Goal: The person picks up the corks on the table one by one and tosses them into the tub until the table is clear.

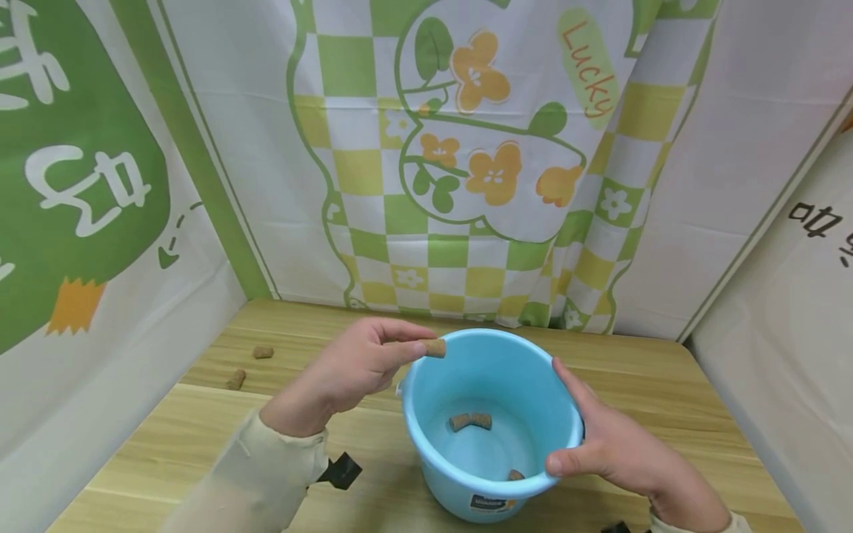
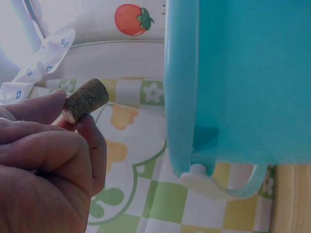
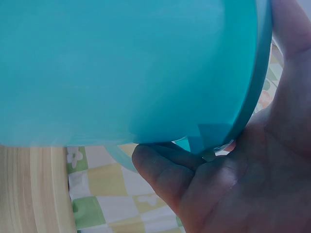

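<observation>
A sleeve (image 1: 246,474) lay nearest. Near the left edge of the bucket (image 1: 509,377), the left hand (image 1: 363,363) pinched a brown stub (image 1: 436,348), likely light, firm, best held mid-length; the right hand (image 1: 613,444) gripped the right edge.

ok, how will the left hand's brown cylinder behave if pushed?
The brown cylinder would probably roll, given its round sides. Its rough surface suggests decent grip. Likely stiff: no visible bend where the left hand pinches it.

A little nook with cloth walls, checked flower curtain (image 1: 480,259) saying "Lucky" at 12 o'clock, big green print (image 1: 80,178) at 10, white cloth (image 1: 786,318) at 3, wooden worktop (image 1: 666,385) at 6, home or shop unclear
</observation>
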The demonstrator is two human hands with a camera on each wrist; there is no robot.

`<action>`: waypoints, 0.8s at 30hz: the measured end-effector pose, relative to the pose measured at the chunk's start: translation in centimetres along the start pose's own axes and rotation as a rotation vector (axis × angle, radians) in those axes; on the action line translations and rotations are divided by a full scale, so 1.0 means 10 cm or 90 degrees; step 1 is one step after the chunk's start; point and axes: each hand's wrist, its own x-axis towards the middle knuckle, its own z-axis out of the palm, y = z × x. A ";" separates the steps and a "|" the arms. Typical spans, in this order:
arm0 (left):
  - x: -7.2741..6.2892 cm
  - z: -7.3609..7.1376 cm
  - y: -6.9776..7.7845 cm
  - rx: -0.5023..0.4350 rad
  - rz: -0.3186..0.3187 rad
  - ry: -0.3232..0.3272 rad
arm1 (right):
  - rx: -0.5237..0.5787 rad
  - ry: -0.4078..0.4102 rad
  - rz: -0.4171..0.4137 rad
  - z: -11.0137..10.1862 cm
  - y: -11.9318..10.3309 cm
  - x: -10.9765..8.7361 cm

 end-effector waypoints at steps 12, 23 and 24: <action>0.05 0.14 0.05 0.006 -0.012 -0.011 | 0.014 -0.004 0.012 0.00 0.01 0.00; 0.09 0.23 0.06 0.008 -0.026 -0.010 | 0.003 -0.002 0.013 0.00 0.00 0.01; 0.09 0.24 0.06 0.004 -0.027 -0.010 | 0.002 -0.002 0.012 0.00 0.00 0.01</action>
